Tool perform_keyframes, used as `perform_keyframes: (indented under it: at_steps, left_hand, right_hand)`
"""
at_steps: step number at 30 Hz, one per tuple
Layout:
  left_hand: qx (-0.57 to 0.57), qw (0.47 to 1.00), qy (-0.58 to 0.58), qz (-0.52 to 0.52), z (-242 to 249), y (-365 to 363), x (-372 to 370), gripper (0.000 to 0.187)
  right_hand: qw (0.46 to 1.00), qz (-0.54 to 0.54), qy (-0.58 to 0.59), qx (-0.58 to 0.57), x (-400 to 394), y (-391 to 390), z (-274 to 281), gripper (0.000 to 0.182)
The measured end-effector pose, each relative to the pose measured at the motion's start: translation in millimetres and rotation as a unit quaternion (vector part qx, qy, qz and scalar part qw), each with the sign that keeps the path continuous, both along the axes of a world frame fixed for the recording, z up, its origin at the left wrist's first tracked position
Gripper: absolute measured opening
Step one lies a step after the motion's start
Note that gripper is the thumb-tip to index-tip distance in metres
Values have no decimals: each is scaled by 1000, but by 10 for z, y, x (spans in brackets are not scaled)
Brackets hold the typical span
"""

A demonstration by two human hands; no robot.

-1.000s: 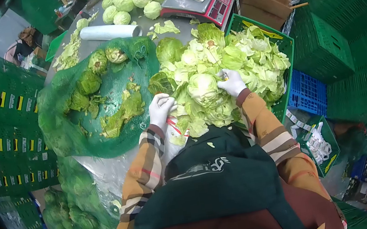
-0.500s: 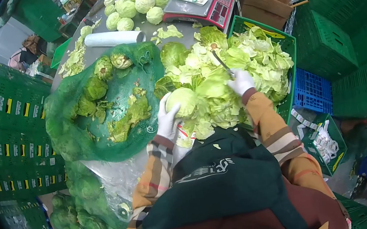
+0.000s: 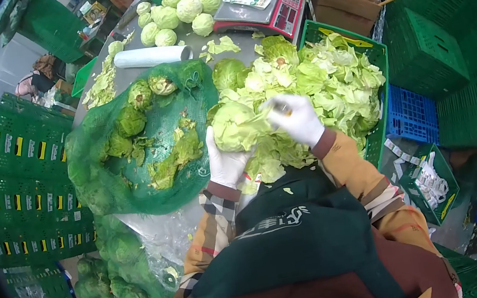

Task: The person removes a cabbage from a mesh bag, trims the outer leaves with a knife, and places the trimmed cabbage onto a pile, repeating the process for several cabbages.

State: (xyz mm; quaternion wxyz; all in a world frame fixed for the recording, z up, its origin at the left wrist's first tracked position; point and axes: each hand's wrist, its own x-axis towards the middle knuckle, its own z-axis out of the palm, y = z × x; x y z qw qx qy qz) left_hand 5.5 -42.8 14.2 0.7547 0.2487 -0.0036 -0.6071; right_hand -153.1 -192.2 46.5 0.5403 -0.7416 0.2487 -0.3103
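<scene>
My left hand (image 3: 225, 162), in a white glove, is wrapped round the left and lower side of a pale green cabbage (image 3: 233, 126). My right hand (image 3: 299, 119), gloved too, is closed at the cabbage's right side. Its fingers pinch a cabbage leaf (image 3: 259, 122) stretched out from the head. A small brownish bit shows by those fingers; I cannot make out whether it is part of the knife. Loose leaves (image 3: 275, 149) lie beneath both hands. Just behind stands a greener cabbage (image 3: 230, 74).
A green mesh sack (image 3: 201, 102) with cabbages and leaf scraps lies open on the left. On the right, a green crate (image 3: 385, 74) is heaped with leaves. Farther back are a white roll (image 3: 152, 56), a red scale (image 3: 251, 4) and piled trimmed cabbages (image 3: 165, 17).
My right hand has come left to the cabbage and pulls a leaf outward. The dark curved blade seen in it earlier no longer shows. My left hand has turned the cabbage slightly.
</scene>
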Motion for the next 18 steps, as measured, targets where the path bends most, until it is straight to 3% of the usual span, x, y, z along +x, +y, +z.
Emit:
perform_keyframes:
  at_steps: [1, 3, 4, 6, 8, 9, 11, 12, 14, 15, 17, 18]
  left_hand:
    - [-4, 1000, 6, -29, 8, 28, -6, 68]
    - [15, 999, 4, -37, 48, 81, -45, 70]
    - [9, 998, 36, -57, 63, 107, -42, 70]
    - [36, 997, 39, -63, 86, 95, -43, 69]
    - [19, 996, 66, -52, 85, 22, -79, 70]
    - [-1, 995, 92, -40, 85, -41, -114, 70]
    - [29, 997, 68, -19, 329, -130, -291, 67]
    - [57, 996, 73, -13, 229, -126, -269, 66]
    - [86, 993, 76, -6, 126, -91, -185, 66]
    - [42, 994, 81, -62, 121, -53, -144, 66]
    - [1, 989, 88, -119, 155, 17, -162, 66]
    - [19, 989, 71, -131, 223, 56, -202, 66]
  right_hand:
    - [992, -59, -16, 111, -7, -93, -39, 31]
    - [972, -180, 4, 151, -106, -513, -85, 39]
    - [972, -180, 4, 149, -134, -485, -13, 39]
    - [984, -113, 105, -84, -236, -328, 196, 60]
    - [991, -32, 59, -117, -168, 90, 214, 83]
    - [966, -43, 48, -251, -95, 265, 202, 91]
    - [953, -38, 129, -271, 2, 471, 298, 78]
    - [953, -37, 129, -271, 9, 450, 234, 78]
    - [978, -18, 32, -208, 61, 343, 54, 60]
    - [978, -17, 32, -206, 54, 274, 19, 60]
    - [998, 35, -3, 52, 0, 83, 34, 48]
    - [990, -13, 30, 136, -57, -81, 123, 49]
